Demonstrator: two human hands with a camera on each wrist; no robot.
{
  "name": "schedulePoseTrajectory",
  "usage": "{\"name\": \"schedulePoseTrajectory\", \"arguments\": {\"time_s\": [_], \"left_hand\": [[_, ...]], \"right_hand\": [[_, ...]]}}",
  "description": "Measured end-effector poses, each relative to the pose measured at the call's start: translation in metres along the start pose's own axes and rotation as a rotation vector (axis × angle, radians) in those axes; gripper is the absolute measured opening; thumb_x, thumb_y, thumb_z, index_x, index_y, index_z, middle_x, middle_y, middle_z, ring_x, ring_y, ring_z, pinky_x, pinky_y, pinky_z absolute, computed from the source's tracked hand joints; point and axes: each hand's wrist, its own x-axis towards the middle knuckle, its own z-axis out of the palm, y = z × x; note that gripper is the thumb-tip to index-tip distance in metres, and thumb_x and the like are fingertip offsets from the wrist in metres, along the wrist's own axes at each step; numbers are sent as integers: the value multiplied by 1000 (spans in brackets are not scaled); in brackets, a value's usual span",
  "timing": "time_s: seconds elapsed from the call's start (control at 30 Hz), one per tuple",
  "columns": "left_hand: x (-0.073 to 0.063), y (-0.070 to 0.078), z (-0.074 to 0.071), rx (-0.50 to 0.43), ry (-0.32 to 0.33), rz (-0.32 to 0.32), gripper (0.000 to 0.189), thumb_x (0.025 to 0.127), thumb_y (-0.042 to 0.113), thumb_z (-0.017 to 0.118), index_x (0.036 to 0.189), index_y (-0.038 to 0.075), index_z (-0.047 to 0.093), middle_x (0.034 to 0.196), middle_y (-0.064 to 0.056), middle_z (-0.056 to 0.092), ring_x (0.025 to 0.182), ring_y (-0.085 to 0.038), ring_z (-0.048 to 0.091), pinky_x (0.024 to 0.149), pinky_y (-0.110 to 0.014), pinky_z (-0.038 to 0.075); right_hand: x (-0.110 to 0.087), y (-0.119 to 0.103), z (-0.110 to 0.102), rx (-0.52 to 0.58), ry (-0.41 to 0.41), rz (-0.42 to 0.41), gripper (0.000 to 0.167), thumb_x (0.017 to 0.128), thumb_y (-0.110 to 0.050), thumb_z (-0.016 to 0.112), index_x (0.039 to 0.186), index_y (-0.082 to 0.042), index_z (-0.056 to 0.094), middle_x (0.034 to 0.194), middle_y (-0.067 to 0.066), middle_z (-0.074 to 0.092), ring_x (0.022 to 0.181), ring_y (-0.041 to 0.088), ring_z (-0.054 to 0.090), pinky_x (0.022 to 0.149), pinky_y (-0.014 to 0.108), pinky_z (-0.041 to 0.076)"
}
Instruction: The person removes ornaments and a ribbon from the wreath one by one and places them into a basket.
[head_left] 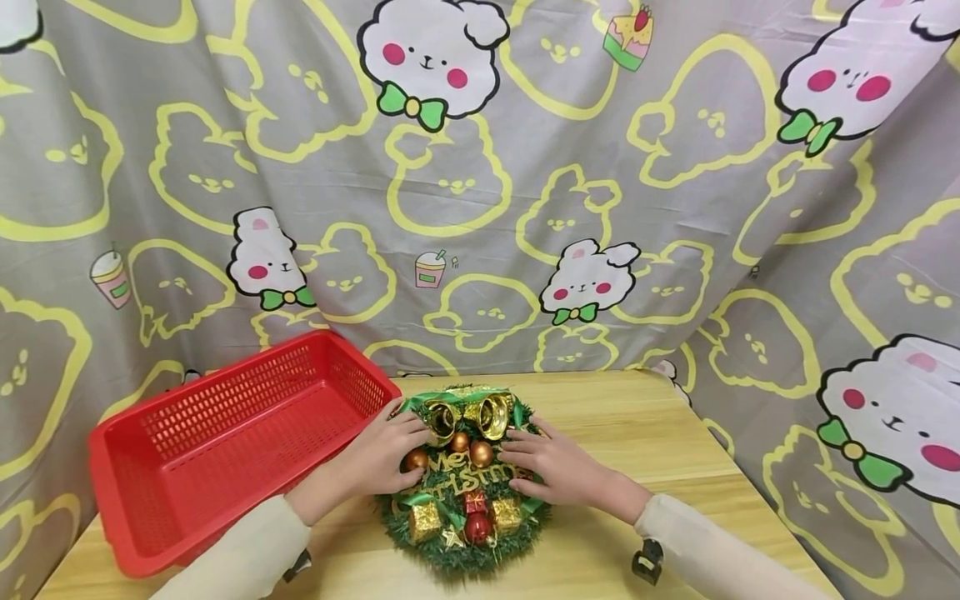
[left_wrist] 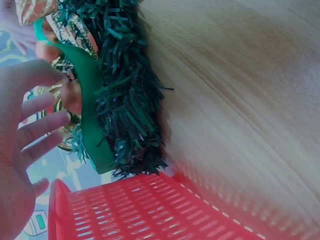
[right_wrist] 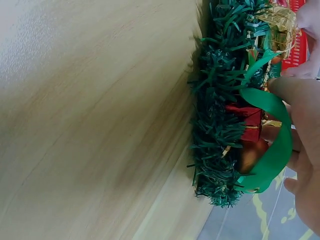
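Note:
A green tinsel Christmas wreath [head_left: 465,560] lies on the table, with gold lettering across its middle. Two gold bells [head_left: 492,417] sit at its top among green ribbon. Copper and red baubles and small wrapped gift boxes [head_left: 425,521] decorate it. My left hand [head_left: 386,454] rests on the wreath's left side, fingers spread over the baubles near the lettering. Opposite it, my right hand [head_left: 555,467] lies on the right side with fingers spread toward the middle. In the right wrist view a looped green ribbon [right_wrist: 272,105] and a red gift box [right_wrist: 250,122] show beside the right fingers.
A red plastic basket [head_left: 247,367] with slotted walls stands to the left, its near right rim close by the left forearm and the wreath. The light wooden table [head_left: 622,417] extends right of the wreath. A patterned curtain [head_left: 480,192] hangs behind the table.

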Motion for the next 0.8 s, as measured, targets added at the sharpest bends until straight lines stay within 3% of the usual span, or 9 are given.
{"name": "schedulePoseTrajectory", "arguments": {"time_s": [0.23, 0.53, 0.8], "left_hand": [[1, -2, 0, 0, -52, 15, 27, 73, 23, 83, 98, 18, 73, 91, 6, 70, 96, -18, 62, 108, -66, 38], [0, -3, 1, 21, -100, 35, 30, 68, 18, 80, 97, 20, 72, 94, 7, 72, 98, -18, 61, 109, -68, 37], [-1, -3, 2, 17, -83, 40, 32, 67, 19, 83, 97, 20, 72, 91, 7, 70, 95, -17, 60, 108, -66, 38]], "right_hand": [[0, 3, 6, -14, -18, -6, 42, 101, -41, 59, 131, -13, 69, 133, 5, 69, 135, 28, 58, 117, 62, 32], [1, 3, 8, -1, -23, -18, 39, 103, -38, 57, 127, -12, 71, 130, 5, 71, 133, 27, 60, 116, 61, 34], [3, 2, 10, -21, -5, -27, 35, 103, -37, 58, 124, -13, 73, 126, 3, 73, 129, 26, 63, 114, 59, 38]]}}
